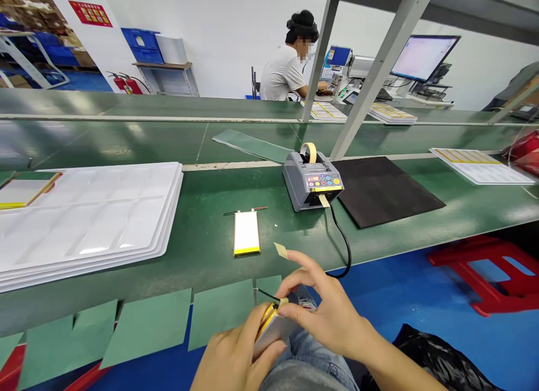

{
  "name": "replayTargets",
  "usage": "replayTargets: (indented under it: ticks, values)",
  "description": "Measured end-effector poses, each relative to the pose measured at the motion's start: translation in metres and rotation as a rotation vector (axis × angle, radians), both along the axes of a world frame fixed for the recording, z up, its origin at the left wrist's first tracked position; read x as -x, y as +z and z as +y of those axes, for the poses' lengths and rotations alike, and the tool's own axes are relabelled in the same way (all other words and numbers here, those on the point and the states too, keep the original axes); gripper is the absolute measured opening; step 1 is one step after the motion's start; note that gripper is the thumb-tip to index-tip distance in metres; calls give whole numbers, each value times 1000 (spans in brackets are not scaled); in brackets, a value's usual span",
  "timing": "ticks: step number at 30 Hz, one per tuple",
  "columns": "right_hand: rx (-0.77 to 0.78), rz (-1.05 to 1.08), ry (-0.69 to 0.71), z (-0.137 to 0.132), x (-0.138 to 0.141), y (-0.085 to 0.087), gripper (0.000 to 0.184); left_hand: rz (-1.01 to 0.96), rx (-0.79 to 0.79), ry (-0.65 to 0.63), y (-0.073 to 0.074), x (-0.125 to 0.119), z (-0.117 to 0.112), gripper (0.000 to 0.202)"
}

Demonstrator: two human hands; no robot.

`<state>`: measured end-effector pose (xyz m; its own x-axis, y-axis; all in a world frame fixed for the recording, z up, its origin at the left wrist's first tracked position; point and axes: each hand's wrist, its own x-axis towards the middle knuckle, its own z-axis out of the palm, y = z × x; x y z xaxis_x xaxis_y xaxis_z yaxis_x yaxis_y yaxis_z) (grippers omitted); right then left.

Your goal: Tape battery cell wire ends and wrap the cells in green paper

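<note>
My left hand [236, 351] grips a flat pouch battery [269, 332] with a yellow-taped edge, tilted above my lap. At the battery's upper end, the thumb and a bent finger of my right hand [326, 307] pinch a small piece of tape [283, 303], beside a black wire [268, 294]. Another tape piece [280, 249] sticks to the raised right index fingertip. A second battery [246, 232] with thin leads lies on the green bench. Behind it, a grey tape dispenser [314, 182] has a tape end [324, 200] poking from its front.
Stacked white trays [105, 211] occupy the left of the bench. A black mat [385, 189] lies right of the dispenser, whose cable [346, 242] hangs over the edge. Green sheets [147, 326] line the bench's front. A red stool [484, 262] stands at right. Another person [283, 73] sits beyond.
</note>
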<state>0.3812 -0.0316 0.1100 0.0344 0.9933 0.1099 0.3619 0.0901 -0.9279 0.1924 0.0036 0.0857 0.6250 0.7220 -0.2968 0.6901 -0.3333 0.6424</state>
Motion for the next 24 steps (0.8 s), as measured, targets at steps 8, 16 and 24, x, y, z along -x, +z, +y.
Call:
replayTargets:
  ticks: [8,16,24]
  values:
    - [169,273,87,3,-4,0,62,-68,-112,-141,-5,-1,-1,73]
    - [186,230,115,5,-9,6,61,-127,-179,-174,-6,3,-1,53]
    - [115,157,152,-2,-3,0,56,-121,-311,-188,-8,2,-3,48]
